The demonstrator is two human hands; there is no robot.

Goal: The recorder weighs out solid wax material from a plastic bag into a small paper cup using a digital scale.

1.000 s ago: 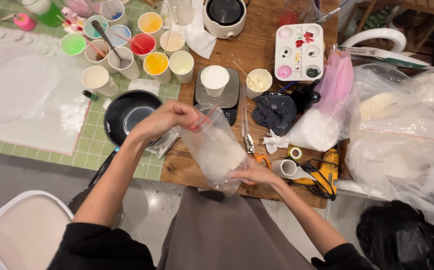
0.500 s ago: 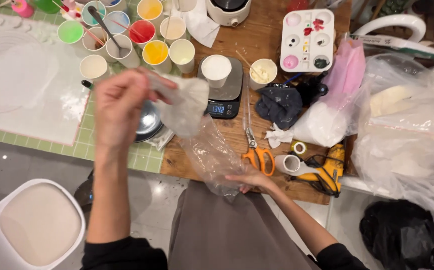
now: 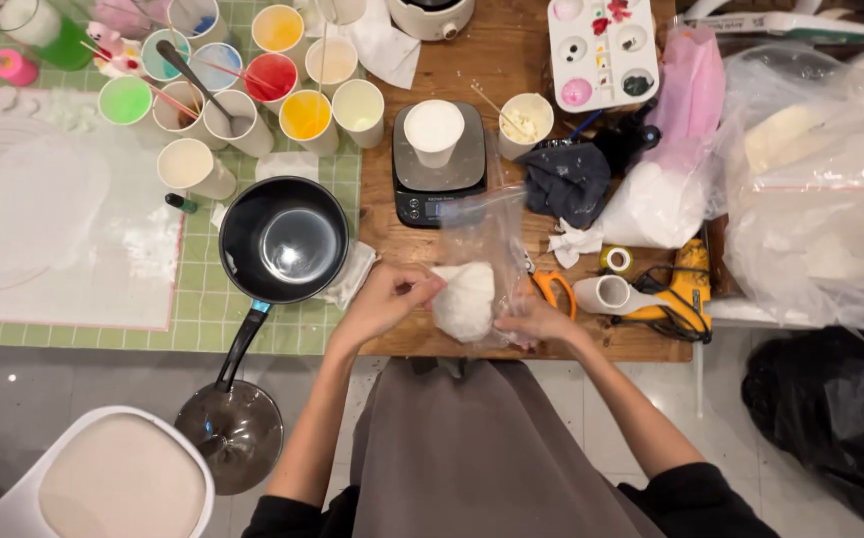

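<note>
Both hands grip a clear plastic bag (image 3: 482, 249) at the near table edge. The left hand (image 3: 384, 299) pinches its side with closed fingers; the right hand (image 3: 540, 321) clasps the opposite lower edge. The bag's long axis runs away from the person, its empty mouth end pointing toward the digital scale (image 3: 439, 179). A white lump (image 3: 465, 299) fills the bag's bottom, between the hands. A white cup (image 3: 434, 130) stands on the scale. Left of the left hand sits an empty black pan (image 3: 283, 241); beyond it, cups of coloured liquid (image 3: 297, 115).
</note>
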